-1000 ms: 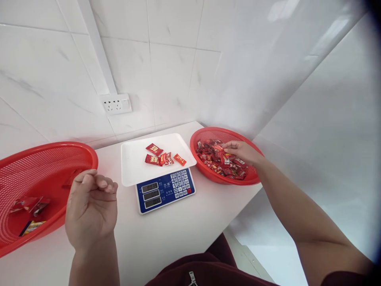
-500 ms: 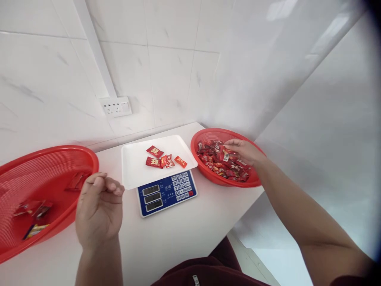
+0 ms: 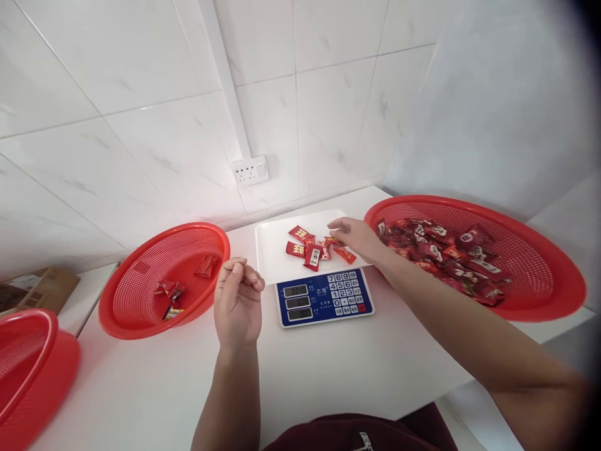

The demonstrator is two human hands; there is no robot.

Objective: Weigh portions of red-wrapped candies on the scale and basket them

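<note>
My right hand point(image 3: 357, 237) is over the right side of the scale's white tray point(image 3: 272, 250), fingers apart, with no candy visibly gripped. Several red-wrapped candies lie loosely together on the tray. A dark red candy point(image 3: 313, 256) with a pale label is at the front of the group, and an orange-red candy point(image 3: 345, 254) is just below my right hand. My left hand point(image 3: 238, 300) hovers in front of the tray's left corner, palm turned up, fingers curled in against the thumb, nothing visible in them. The blue scale panel point(image 3: 325, 297) faces me.
A large red basket point(image 3: 558, 300) full of wrapped candies stands to the right. Left of the scale, another red basket point(image 3: 136, 275) holds a few packets. Part of a third red basket point(image 3: 61, 369) shows at the lower left, near a cardboard box point(image 3: 51, 291). A wall socket point(image 3: 250, 171) is behind.
My right hand has moved left from the candy basket to the tray and let go of the dark red candy, now on the tray. The view has swung left; my left hand keeps its curled pose.
</note>
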